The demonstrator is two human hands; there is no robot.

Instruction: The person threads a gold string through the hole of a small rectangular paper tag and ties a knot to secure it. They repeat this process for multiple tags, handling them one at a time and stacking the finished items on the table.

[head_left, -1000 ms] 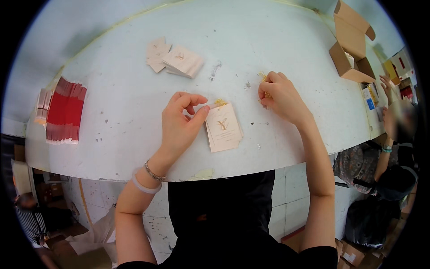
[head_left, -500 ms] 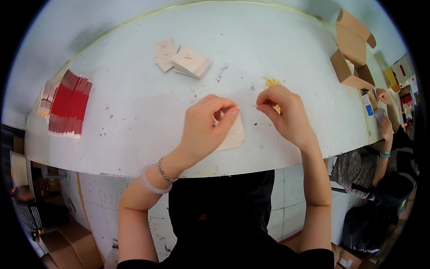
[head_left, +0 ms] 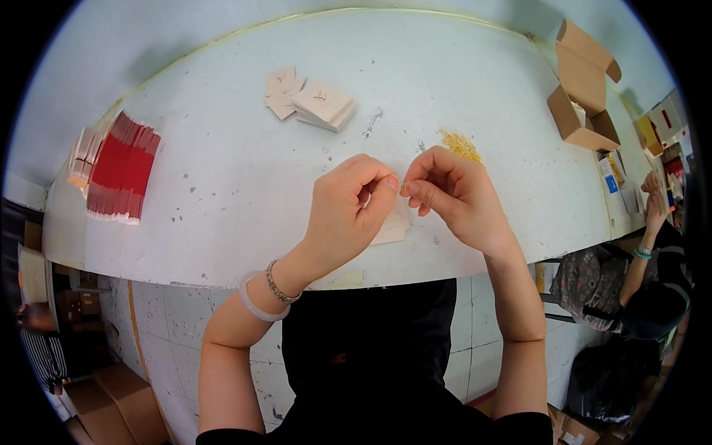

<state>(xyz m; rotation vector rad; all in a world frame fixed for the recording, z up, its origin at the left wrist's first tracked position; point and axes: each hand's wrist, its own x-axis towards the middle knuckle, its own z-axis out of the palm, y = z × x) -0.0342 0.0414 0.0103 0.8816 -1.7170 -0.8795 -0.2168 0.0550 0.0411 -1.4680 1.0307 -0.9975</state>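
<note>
My left hand [head_left: 348,204] is closed in a pinch, thumb against forefinger. What lies between those fingertips is too small to make out. Facing it, my right hand [head_left: 460,204] pinches a small gold-coloured piece [head_left: 404,188], and the fingertips of both hands almost meet. Partly hidden under my hands, pale printed cards [head_left: 393,228] lie on the table. Just beyond my right hand is a loose heap of thin gold-coloured pieces [head_left: 461,144]. Farther off stands a stack of cream cards [head_left: 326,104] with a small gold-brown mark on top, beside several spread cards [head_left: 282,89].
Red packets with pale ends [head_left: 122,170] lie in a row on the white table [head_left: 237,178] at the left. An open cardboard box [head_left: 582,122] stands at the far right. Near it, a co-worker's hands [head_left: 654,200] are at the table; another person [head_left: 41,341] shows at lower left.
My right hand has moved left, from beside the gold heap to my left hand's fingertips, uncovering more of the heap. My left hand keeps its pinch. The co-worker's hands have come closer together.
</note>
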